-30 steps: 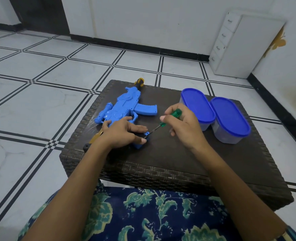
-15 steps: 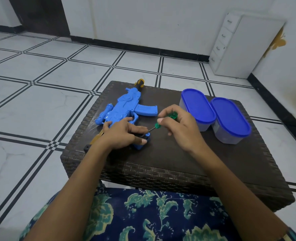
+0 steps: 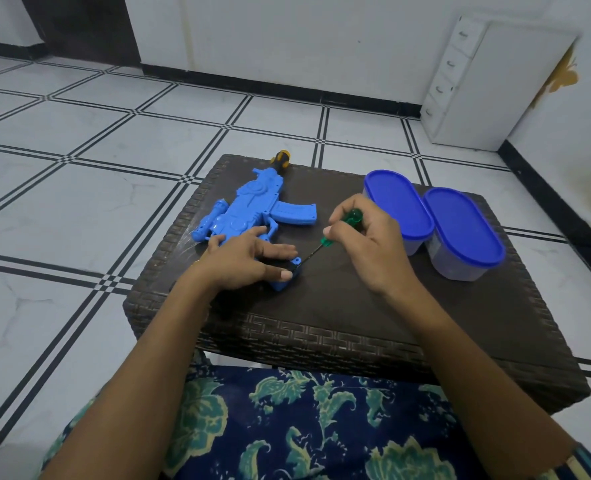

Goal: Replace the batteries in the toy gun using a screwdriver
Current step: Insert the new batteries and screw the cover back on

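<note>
Your left hand (image 3: 249, 261) lies flat, pinning the toy gun (image 3: 252, 206) near the left edge of the table (image 3: 322, 306); your right hand (image 3: 367, 247) pinches the screwdriver (image 3: 326, 241), tip at the grip. Slanted this low, it could skid off

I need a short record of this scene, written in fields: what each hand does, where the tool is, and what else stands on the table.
left: left hand lies flat on the grip of the toy gun
right: right hand grips the screwdriver
tip: at the end of the grip, beside the left fingertips
aside: two blue-lidded containers, closed, side by side
surface: woven table
</note>
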The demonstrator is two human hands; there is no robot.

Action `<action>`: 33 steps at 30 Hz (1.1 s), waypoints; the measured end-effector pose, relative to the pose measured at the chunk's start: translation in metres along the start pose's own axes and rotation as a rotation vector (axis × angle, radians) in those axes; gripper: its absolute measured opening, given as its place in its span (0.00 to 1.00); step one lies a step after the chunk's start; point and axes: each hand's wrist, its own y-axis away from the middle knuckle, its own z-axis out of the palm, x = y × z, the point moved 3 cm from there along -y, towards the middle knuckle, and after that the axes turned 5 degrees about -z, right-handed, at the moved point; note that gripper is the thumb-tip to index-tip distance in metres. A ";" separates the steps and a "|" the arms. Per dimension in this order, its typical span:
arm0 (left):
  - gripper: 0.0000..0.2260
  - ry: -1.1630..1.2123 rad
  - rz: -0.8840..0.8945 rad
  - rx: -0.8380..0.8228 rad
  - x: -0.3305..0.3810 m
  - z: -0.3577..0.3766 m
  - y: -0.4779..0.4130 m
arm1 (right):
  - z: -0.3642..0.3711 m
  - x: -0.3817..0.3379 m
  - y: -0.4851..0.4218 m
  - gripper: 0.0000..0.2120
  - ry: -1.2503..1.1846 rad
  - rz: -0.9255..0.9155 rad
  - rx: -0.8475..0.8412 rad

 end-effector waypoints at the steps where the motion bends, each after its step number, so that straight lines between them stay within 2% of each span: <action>1: 0.13 -0.002 -0.002 0.001 0.000 0.000 0.000 | -0.001 0.000 -0.001 0.06 -0.021 -0.002 0.015; 8: 0.12 0.006 -0.003 -0.001 -0.001 0.001 -0.001 | 0.007 0.000 0.000 0.04 0.020 -0.029 -0.038; 12: 0.10 0.014 -0.004 0.021 -0.002 0.002 -0.004 | 0.009 -0.001 0.001 0.04 0.104 -0.123 -0.043; 17: 0.09 -0.029 0.010 0.025 -0.002 0.003 -0.003 | 0.013 -0.005 0.000 0.12 0.149 -0.207 -0.064; 20: 0.11 -0.086 0.026 0.021 -0.003 0.004 -0.003 | 0.009 -0.008 -0.001 0.12 0.073 -0.163 -0.041; 24: 0.21 -0.166 0.072 -0.041 -0.004 0.004 0.005 | 0.002 -0.009 -0.004 0.04 -0.028 -0.040 -0.052; 26: 0.24 -0.190 0.093 -0.067 -0.003 0.003 0.007 | -0.001 -0.008 -0.006 0.04 -0.067 0.015 -0.025; 33: 0.22 -0.179 0.089 -0.060 -0.002 0.003 0.005 | 0.004 -0.005 -0.003 0.04 -0.027 0.032 -0.032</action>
